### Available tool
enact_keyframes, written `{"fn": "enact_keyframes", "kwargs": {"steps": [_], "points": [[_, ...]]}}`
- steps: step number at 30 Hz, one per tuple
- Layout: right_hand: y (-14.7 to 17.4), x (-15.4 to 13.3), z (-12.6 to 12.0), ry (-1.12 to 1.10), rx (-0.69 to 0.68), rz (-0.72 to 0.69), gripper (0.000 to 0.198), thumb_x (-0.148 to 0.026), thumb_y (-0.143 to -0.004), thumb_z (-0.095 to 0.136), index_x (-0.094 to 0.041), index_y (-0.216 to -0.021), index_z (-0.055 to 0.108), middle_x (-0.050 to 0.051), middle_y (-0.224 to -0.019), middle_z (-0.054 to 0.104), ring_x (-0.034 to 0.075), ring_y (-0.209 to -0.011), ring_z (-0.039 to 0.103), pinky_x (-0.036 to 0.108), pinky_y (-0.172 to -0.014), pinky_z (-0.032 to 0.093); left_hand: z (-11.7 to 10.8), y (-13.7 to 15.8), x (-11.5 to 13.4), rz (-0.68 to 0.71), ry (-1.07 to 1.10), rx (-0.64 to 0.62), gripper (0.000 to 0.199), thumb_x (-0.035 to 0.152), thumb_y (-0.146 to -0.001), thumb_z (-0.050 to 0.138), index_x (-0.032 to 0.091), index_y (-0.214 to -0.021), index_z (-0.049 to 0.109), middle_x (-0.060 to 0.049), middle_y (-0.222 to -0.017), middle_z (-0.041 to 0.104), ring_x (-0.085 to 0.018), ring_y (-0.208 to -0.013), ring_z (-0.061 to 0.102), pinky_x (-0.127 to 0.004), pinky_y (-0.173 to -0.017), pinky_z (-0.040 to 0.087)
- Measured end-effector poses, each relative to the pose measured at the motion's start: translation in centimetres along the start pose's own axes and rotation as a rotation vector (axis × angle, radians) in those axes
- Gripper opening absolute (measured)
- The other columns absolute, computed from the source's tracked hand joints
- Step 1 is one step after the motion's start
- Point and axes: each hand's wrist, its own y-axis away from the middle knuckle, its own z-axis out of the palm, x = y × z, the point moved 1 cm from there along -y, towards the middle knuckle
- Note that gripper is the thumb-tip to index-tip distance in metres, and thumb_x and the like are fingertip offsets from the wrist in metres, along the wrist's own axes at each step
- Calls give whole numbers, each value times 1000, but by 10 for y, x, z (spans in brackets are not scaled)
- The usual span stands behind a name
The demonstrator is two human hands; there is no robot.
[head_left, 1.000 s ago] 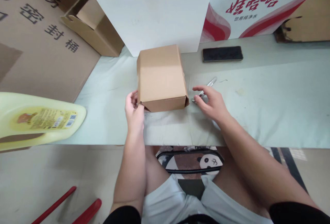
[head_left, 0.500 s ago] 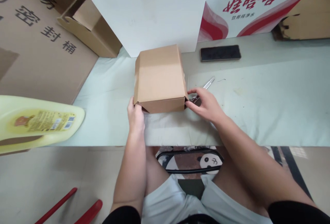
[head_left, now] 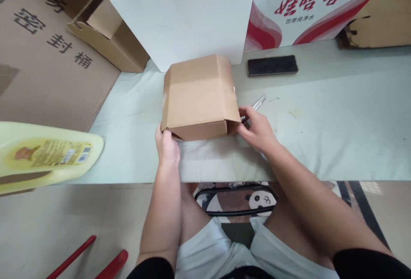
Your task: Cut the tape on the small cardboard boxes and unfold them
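Change: the right flap [head_left: 228, 86] of the cardboard box [head_left: 195, 95] now swings outward. A second ago the right hand [head_left: 257, 128] is off the box, finger and thumb spread by the silver tool [head_left: 260, 101]; half a second ago it reaches the near right corner; now it has the flap. The dark gap at that corner is wider.

Grip, right: narrow, flap's near lower end between thumb and fingers. Grip, left: the left hand [head_left: 168, 147] is closed on the near left corner, thumb in front, fingers outside the left flap [head_left: 166, 99]. Left fingertips partly hidden, so can't tell how firm.

Meaning, my read: both sides are under control and splayed, so the box is loosened at both ends rather than held shut. Top panel is flat, front panel is in place. Contents not visible.

Box location: on the table [head_left: 337, 120], set back from the front edge, just in front of the white box [head_left: 186, 26]. Can't tell if those two touch.

Silver tool lies just behind the right hand, partly covered by it. Phone [head_left: 272, 65] sits toward the table's back edge, right of the box.
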Motion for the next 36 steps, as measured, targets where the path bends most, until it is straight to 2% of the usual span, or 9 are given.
{"fn": "enact_keyframes", "kwargs": {"steps": [4,10,13,16,19,22,27,32,36], "points": [[1,3,-5,-49,70,-96,40,-27,-79,52,-21,-117,64,11,-113,76,28,-103,71,45,-92,57,-4,-3,-1,-62,102,17,34,47,-68,75,20,-87,67,-5,-92,75,-20,-90,71,-26,-69,52],[1,6,-6,3,107,-136,37,-27,-81,50,-20,-112,69,12,-108,72,28,-100,69,48,-92,57,-4,-5,-4,-95,208,34,33,43,-72,73,24,-99,74,-3,-105,79,-19,-100,72,-24,-71,54],[-1,9,-5,126,164,-158,34,-22,-76,54,-22,-104,72,15,-123,66,34,-118,63,55,-102,51,-2,-4,-3,-72,192,17,32,43,-67,77,21,-90,74,-4,-99,79,-19,-96,72,-24,-71,54],[-3,7,-4,111,67,-266,44,-17,-70,51,-23,-110,68,15,-132,63,35,-128,58,56,-108,48,1,0,-1,-25,141,-18,29,43,-65,79,20,-82,72,-5,-93,78,-20,-96,72,-26,-77,55],[-3,1,-5,-38,-104,-345,40,-22,-70,50,-23,-109,61,12,-111,70,32,-109,65,53,-99,52,3,3,2,5,123,-50,29,42,-66,81,20,-82,72,-5,-92,77,-20,-96,71,-26,-82,55],[-1,-5,-8,-109,-154,-294,31,-35,-79,56,-23,-108,57,9,-103,71,31,-100,66,58,-104,48,5,4,3,38,91,-71,29,41,-67,81,20,-85,72,-5,-92,75,-20,-98,70,-28,-85,54],[-1,-7,-7,-168,-156,-214,44,-52,-80,68,-23,-111,59,11,-114,71,33,-112,67,57,-108,47,5,3,1,75,9,-61,29,40,-69,76,20,-88,69,-4,-89,71,-19,-92,68,-28,-82,53],[-1,-4,-5,-118,-34,-117,40,-52,-78,71,-22,-104,62,12,-107,75,32,-98,70,48,-87,55,3,6,4,192,-99,-2,15,32,-75,67,20,-82,63,1,-78,61,-17,-80,61,-26,-73,48],[0,-2,-6,-101,85,29,35,-48,-77,70,-23,-99,59,8,-94,75,25,-80,68,36,-67,54,-1,7,5,207,-72,-15,17,27,-68,70,21,-81,60,3,-74,56,-14,-71,54,-25,-67,44]]}}
